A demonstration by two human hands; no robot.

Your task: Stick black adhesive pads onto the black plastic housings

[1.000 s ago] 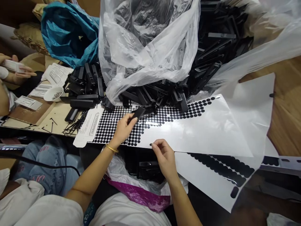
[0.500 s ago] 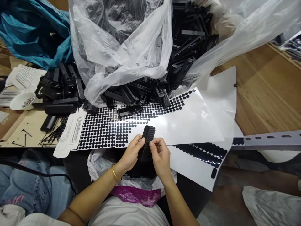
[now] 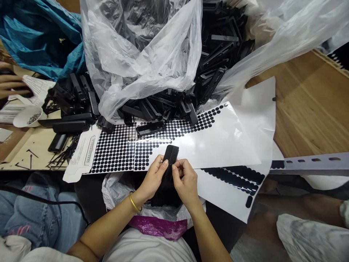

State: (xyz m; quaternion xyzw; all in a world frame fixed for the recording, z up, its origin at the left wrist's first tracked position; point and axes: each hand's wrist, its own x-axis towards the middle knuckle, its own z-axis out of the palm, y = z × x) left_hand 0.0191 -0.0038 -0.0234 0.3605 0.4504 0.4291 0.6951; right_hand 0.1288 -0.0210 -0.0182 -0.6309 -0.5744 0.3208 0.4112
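Observation:
My left hand, a yellow bangle on its wrist, grips an oblong black plastic part with a diagonally ribbed face, thumb on top. The part is tilted, its far end pointing away from me. My right hand is closed in a pinch at the part's right edge; whatever is between those fingertips is too small to make out. Beneath both hands a white bag with a magenta band stands open in my lap, black pieces inside. Just beyond lie white sheets with rows of round black stickers.
A clear plastic bag stands behind a heap of black parts. To the left are a blue bag, a white cup of small metal pieces, black ties and a co-worker's hand. A slotted metal bar juts in right.
My right fingertips have slid slightly down and left along the part's edge. The left hand keeps its grip. At the far left, a co-worker's hand has come into view.

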